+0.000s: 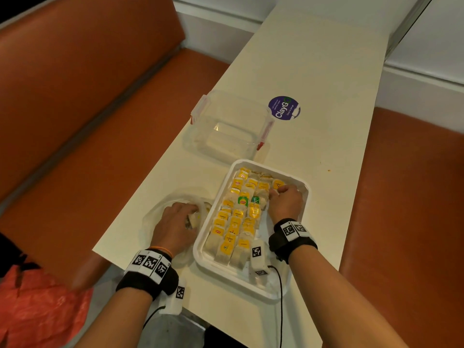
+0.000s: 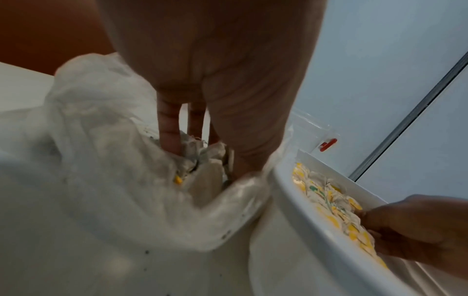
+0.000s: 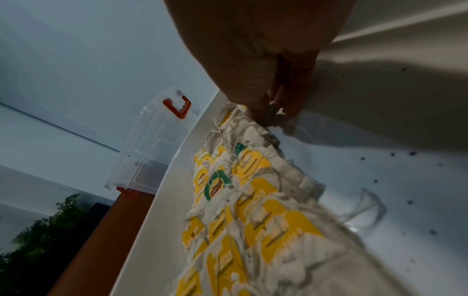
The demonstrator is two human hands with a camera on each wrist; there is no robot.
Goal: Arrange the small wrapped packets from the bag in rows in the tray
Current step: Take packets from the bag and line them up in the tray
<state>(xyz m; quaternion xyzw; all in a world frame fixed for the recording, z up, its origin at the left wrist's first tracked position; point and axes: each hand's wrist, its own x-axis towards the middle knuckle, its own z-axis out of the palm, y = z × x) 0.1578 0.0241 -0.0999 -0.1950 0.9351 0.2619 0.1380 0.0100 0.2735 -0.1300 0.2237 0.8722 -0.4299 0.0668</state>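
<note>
Several tea-bag packets (image 1: 236, 219) with yellow tags, a couple green, lie in rows in the white tray (image 1: 198, 247) on the table. Left of the tray lies the crumpled clear bag (image 1: 160, 209). My left hand (image 1: 193, 214) is inside it, and in the left wrist view its fingers (image 2: 169, 136) and thumb close round loose packets (image 2: 210, 158) in the bag (image 2: 101, 140). My right hand (image 1: 276, 190) is over the tray's far right part. In the right wrist view it (image 3: 273, 112) pinches a packet at the end of the rows (image 3: 253, 200).
A clear lidded container with red clips (image 1: 226, 126) stands just beyond the tray, a round purple sticker (image 1: 283, 108) beside it. The narrow cream table (image 1: 313, 71) runs between orange benches (image 1: 75, 121). A red-orange bag (image 1: 37, 310) lies near left.
</note>
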